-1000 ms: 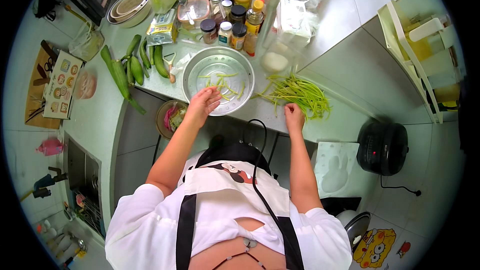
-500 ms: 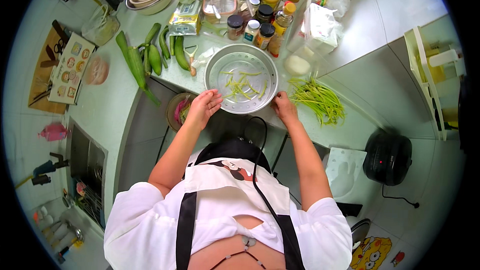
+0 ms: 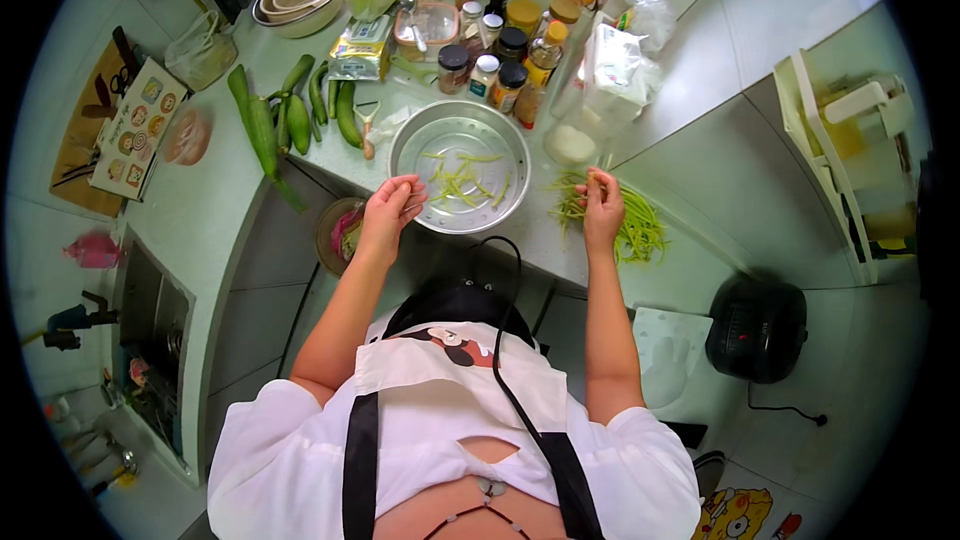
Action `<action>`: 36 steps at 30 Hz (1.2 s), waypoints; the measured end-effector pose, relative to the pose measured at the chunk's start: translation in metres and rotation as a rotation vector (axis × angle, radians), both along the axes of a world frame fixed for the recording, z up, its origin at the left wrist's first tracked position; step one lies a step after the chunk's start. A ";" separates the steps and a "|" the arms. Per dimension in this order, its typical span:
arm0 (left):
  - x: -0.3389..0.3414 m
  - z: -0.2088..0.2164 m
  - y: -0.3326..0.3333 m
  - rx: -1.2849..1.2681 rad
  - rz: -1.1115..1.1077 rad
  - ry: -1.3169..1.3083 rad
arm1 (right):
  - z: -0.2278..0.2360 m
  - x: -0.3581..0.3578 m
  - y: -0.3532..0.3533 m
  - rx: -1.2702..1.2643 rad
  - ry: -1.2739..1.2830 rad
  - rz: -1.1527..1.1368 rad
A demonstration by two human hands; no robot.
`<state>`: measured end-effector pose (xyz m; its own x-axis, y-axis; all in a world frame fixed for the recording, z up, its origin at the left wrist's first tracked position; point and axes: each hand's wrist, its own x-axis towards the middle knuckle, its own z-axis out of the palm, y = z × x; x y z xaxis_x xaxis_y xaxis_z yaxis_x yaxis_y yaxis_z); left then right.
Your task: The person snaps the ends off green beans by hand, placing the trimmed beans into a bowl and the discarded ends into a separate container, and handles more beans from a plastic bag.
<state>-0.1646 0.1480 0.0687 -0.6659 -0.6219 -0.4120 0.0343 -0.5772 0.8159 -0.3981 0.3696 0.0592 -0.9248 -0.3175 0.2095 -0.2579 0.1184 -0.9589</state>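
A round metal pan with a perforated rim stands at the counter's front edge, with several short green stem pieces scattered on its bottom. At the pan's left front rim is my left hand, fingers loosely bent and a little apart, with nothing seen in them. To the right of the pan lies a heap of long thin green stems. Over the heap's left part, my right hand has its fingers pinched together; what sits between the fingertips is too small to make out.
Green gourds and a peeler lie left of the pan. Behind it crowd seasoning jars and bottles. A bin stands below the counter edge. A black appliance is at right, the sink at left.
My right hand has moved from the pan's right rim rightward and up onto the stem heap. My left hand's fingers have curled in more. The whole view has shifted slightly.
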 end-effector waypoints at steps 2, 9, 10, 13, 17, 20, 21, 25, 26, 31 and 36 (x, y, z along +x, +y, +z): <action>-0.007 0.005 0.008 -0.063 -0.035 0.013 | 0.007 -0.013 -0.001 -0.085 -0.037 -0.001; -0.018 0.047 0.032 -0.409 -0.108 0.126 | 0.059 0.010 -0.011 -0.224 -0.128 0.129; -0.021 0.056 0.033 -0.474 -0.132 0.127 | 0.069 0.019 -0.011 -0.205 -0.123 0.143; -0.034 0.082 0.036 -0.750 -0.139 0.148 | 0.090 0.037 -0.014 -0.100 0.096 0.178; -0.045 0.118 0.033 -1.213 -0.120 0.191 | 0.119 0.060 -0.026 0.174 0.273 0.246; -0.051 0.124 0.025 -1.594 -0.104 0.243 | 0.128 0.072 -0.041 0.192 0.410 0.308; -0.050 0.122 0.021 -1.633 -0.140 0.245 | 0.130 0.076 -0.047 0.205 0.439 0.323; -0.042 0.116 -0.002 -1.736 -0.232 0.232 | 0.131 0.088 -0.071 0.241 0.412 0.364; -0.039 0.113 -0.009 -1.737 -0.246 0.209 | 0.132 0.091 -0.077 0.254 0.404 0.369; -0.027 0.105 -0.040 -1.671 -0.111 0.182 | 0.144 0.104 -0.098 0.335 0.373 0.382; -0.019 0.095 -0.064 -1.418 0.025 0.175 | 0.130 0.106 -0.091 0.359 0.375 0.297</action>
